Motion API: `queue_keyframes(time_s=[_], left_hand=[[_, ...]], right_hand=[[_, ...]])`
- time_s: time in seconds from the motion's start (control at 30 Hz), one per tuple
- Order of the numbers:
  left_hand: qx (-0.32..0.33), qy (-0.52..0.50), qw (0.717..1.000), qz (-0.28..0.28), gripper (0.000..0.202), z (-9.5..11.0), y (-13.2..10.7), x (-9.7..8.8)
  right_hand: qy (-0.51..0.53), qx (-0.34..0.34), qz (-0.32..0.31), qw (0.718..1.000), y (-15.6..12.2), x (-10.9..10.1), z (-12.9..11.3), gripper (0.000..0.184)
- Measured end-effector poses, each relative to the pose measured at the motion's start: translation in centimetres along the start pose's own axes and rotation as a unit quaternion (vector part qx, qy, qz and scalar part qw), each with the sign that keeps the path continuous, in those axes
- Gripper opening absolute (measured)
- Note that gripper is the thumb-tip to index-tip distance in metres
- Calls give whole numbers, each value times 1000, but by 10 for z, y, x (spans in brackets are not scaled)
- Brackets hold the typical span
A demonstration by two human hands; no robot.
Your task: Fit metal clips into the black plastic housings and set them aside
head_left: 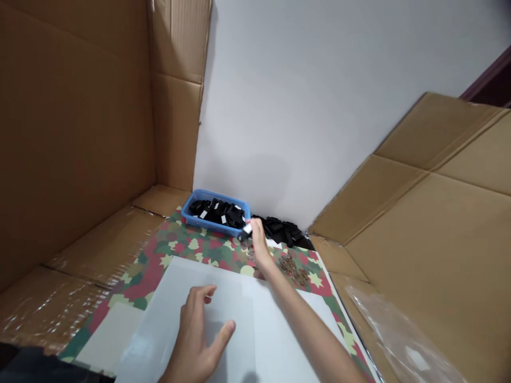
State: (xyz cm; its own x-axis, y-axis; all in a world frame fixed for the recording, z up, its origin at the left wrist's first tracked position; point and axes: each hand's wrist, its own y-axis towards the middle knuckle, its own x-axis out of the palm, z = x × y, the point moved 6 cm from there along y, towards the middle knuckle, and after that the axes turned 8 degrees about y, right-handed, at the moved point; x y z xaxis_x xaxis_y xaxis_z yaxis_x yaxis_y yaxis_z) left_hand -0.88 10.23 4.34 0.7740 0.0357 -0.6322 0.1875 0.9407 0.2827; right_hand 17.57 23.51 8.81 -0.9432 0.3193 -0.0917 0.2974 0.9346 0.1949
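My right hand (260, 246) reaches toward the far side of the table, its fingers closed on a small black piece with a white label (245, 233). That piece is beside the near right corner of a blue plastic basket (211, 225), which holds many similar black pieces (217, 210), some with white patches. Nearer to me, my left hand (199, 332) is above a white sheet (159, 319); its thumb and fingers are apart with nothing between them. To the right of my right hand lies a pile of small brownish metal-looking bits (293, 269).
More black pieces (279, 230) are heaped against the white wall (287, 106). Cardboard panels stand at the left (75, 133) and right (447, 239). A camouflage-patterned cover (139, 276) lies under the sheets. Clear plastic film (399, 330) is at the lower right.
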Motion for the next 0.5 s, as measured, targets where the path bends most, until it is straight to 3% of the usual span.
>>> queue_keyframes(time_s=[0.1, 0.17, 0.23, 0.3, 0.5], left_hand=[[-17, 38, 999, -26, 39, -9, -7, 2], [-10, 76, 994, -71, 43, -16, -12, 9], [2, 118, 985, -123, 49, -26, -16, 19], [9, 154, 978, -140, 51, -35, -20, 27], [30, 224, 971, -82, 51, -42, -20, 30]], right_hand=[[-21, 10, -8, 1000, 72, 9, -2, 34], [-28, 28, -1, 999, 104, 3, 4, 35], [-26, 48, 1, 999, 121, -6, 15, 35], [-17, 64, 1, 998, 131, -13, 29, 36], [6, 63, 24, 998, 163, -1, 50, 40]])
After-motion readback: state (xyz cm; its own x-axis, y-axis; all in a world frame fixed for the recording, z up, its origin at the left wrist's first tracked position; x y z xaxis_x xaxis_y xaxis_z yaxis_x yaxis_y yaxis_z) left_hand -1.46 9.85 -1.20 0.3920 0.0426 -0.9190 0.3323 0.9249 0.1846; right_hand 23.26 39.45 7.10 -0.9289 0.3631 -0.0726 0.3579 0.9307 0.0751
